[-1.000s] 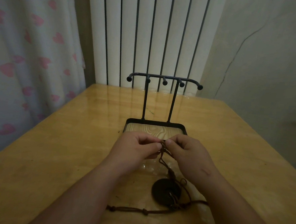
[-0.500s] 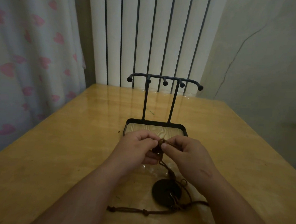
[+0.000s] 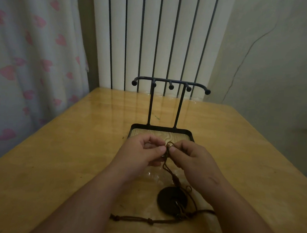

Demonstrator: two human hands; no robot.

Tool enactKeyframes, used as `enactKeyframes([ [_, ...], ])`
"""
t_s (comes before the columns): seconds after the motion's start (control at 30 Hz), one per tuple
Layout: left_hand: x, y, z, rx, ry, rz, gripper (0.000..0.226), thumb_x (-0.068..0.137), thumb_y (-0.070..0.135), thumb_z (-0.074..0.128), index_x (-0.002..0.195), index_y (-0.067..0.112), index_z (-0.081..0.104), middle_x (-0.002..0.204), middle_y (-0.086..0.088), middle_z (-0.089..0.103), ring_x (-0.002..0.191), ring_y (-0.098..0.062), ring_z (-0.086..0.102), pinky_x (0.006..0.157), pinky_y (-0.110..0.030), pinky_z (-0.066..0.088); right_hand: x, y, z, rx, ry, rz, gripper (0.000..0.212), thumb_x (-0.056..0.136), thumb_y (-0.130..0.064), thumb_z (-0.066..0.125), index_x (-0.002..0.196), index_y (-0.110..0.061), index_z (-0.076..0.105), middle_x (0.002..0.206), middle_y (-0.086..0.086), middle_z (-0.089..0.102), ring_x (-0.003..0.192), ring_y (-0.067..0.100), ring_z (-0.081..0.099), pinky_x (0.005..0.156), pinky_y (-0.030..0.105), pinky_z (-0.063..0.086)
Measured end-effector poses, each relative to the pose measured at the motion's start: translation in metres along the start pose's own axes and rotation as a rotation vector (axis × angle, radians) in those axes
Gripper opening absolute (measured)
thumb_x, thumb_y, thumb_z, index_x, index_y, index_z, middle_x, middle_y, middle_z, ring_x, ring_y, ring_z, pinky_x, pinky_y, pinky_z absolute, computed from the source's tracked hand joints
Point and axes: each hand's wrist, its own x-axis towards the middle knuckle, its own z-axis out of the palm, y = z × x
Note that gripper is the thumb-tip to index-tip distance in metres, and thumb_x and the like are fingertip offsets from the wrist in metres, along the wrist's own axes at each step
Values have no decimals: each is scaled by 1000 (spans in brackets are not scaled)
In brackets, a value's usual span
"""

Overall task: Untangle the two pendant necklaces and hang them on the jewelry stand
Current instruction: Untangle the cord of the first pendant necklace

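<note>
In the head view, the two hands meet at the centre of the frame, just in front of the jewelry stand [image 3: 170, 80]. The left hand [image 3: 144, 151] and the right hand [image 3: 193, 158] each pinch the tangled brown cords [image 3: 167, 167] between thumb and forefinger, fingertips almost touching, with a small loop of cord showing above the pinch. From there the cords drop toward the lower frame to a dark round pendant [image 3: 170, 199] lying flat on the table [image 3: 55, 155], between the forearms and nearer the right one. A knotted strand runs leftward from the pendant, under the left forearm. The stand's hooks are bare, and its tray base sits just behind the knuckles. A heart-print curtain [image 3: 26, 53] fills the left, a white radiator [image 3: 154, 34] the top centre.
</note>
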Motion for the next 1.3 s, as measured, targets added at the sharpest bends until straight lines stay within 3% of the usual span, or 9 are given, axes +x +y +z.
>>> enactKeyframes([
  [0.13, 0, 0, 1, 175, 50, 78, 7, 86, 16, 72, 89, 23, 74, 84, 4, 74, 81, -11, 71, 75, -29, 60, 0, 0, 0, 57, -14, 43, 18, 93, -29, 57, 81, -22, 69, 75, -4, 66, 71, 7, 59, 68, 32, 49],
  [0.33, -2, 1, 4, 304, 66, 102, 10, 86, 17, 69, 83, 25, 73, 77, 3, 73, 75, -11, 71, 71, -33, 62, -1, 0, 0, 45, -58, 58, 18, 95, -27, 55, 82, -21, 67, 71, -9, 60, 65, 4, 53, 61, 24, 43],
  [0.4, -2, 0, 5, 402, 93, 120, 10, 84, 18, 69, 80, 27, 72, 73, 4, 71, 71, -9, 69, 67, -28, 60, -1, 0, 2, -18, -83, 57, 17, 95, -29, 55, 83, -23, 66, 74, -6, 62, 69, 7, 56, 63, 27, 46],
  [0.5, -5, 2, 7, 537, 145, 172, 13, 83, 20, 69, 76, 31, 70, 67, 10, 65, 61, 0, 60, 51, -12, 43, -1, -1, 4, -62, -99, 60, 14, 94, -31, 56, 84, -27, 65, 76, -9, 64, 70, 4, 58, 63, 24, 48],
  [0.6, -7, 3, 8, 567, 154, 205, 12, 84, 21, 69, 77, 31, 69, 65, 11, 61, 55, 5, 53, 46, -8, 36, -1, -1, 5, -94, -79, 40, 8, 90, -31, 61, 84, -27, 64, 76, -10, 64, 71, 3, 58, 63, 23, 49],
  [0.7, -7, 2, 8, 567, 144, 240, 9, 85, 20, 69, 81, 28, 72, 68, 12, 61, 59, 9, 54, 49, -7, 38, 0, 2, 5, -108, -29, 21, 5, 84, -30, 68, 85, -28, 63, 75, -10, 66, 72, 4, 62, 68, 26, 54],
  [0.8, -5, 1, 8, 526, 146, 230, 9, 85, 20, 70, 82, 28, 72, 71, 12, 64, 63, 1, 57, 51, -9, 41, 1, 4, 4, -112, 3, -11, 4, 84, -30, 69, 85, -33, 66, 75, -12, 68, 73, -7, 61, 60, 13, 51],
  [1.0, -1, 0, 3, 292, 81, 162, 11, 89, 19, 66, 90, 23, 77, 81, 5, 73, 77, -7, 70, 74, -33, 62, 1, 4, 0, -120, 45, -62, 10, 89, -32, 65, 83, -31, 73, 65, -12, 63, 66, -7, 56, 51, 12, 42],
  [1.3, 0, 1, -1, 130, 33, 69, 18, 87, 13, 70, 91, 27, 78, 87, 9, 75, 84, -7, 71, 77, -28, 61, 3, 6, 1, -98, 74, -53, 13, 90, -30, 62, 84, -31, 74, 70, -10, 65, 68, -2, 57, 54, 13, 43],
])
